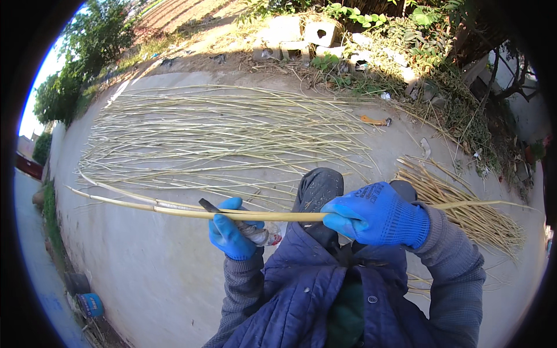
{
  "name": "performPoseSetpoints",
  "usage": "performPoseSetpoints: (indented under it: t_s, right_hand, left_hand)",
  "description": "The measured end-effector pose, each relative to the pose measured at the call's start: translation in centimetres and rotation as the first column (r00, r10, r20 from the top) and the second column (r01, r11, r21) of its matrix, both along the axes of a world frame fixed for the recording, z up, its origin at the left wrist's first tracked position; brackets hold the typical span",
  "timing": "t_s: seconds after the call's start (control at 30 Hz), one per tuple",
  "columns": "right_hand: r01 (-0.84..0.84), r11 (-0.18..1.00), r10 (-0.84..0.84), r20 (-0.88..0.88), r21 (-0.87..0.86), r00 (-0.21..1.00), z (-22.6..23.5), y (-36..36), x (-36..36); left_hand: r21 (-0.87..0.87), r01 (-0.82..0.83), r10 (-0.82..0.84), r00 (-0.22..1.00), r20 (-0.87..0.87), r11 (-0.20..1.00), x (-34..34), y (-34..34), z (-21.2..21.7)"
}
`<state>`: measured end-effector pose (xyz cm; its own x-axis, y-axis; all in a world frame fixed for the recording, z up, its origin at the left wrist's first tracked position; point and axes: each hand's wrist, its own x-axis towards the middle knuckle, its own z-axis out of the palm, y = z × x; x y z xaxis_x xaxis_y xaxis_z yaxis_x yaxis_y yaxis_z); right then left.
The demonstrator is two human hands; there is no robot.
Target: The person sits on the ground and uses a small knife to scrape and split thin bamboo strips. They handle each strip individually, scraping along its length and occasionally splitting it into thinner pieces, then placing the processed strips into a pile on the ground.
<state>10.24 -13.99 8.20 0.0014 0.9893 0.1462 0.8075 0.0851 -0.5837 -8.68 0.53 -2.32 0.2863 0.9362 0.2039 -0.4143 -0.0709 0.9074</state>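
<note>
A long yellowish plant stalk [290,217] lies across in front of my lap, split into two strands toward its left end. My right hand [374,216], in a blue glove, is closed around the unsplit part, and the stalk's other end sticks out to the right. My left hand [233,236], gloved too, grips a knife [253,233] with a pale wrapped handle. Its dark blade tip [208,205] shows above the stalk where the strands part. Whether the left fingers also press on the stalk, I cannot tell.
Many thin split strips [226,130] lie spread on the concrete ahead. A bundle of stalks [464,209] rests at my right. An orange-handled tool [376,120] lies beyond the strips. Concrete blocks [322,33] and weeds line the far edge; a blue bucket [90,304] stands lower left.
</note>
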Motion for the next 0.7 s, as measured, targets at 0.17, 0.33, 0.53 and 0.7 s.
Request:
performPoseSetpoints:
  t_s: [0.17,0.33,0.53,0.7]
  right_hand:
    - [-0.077,0.995,0.069,0.101,0.070,0.992,-1.5,3.5,-2.8]
    - [-0.107,0.994,0.103,0.107,0.032,0.989,-3.1,5.3,-3.3]
    - [-0.133,0.989,0.128,0.076,0.062,0.989,-3.1,6.6,-5.1]
    - [-0.072,0.958,0.016,0.198,0.277,0.980,-2.3,6.4,-3.3]
  left_hand:
    - [0.305,-0.015,0.073,0.981,-0.179,0.952,-0.4,-0.5,-3.7]
    - [-0.210,0.130,-0.126,0.991,0.033,0.969,-2.7,-1.6,-6.7]
    - [0.076,0.135,-0.121,0.978,-0.172,0.988,-3.0,-1.0,-5.8]
    - [-0.199,-0.202,0.221,0.972,0.076,0.959,-4.8,2.9,-3.5]
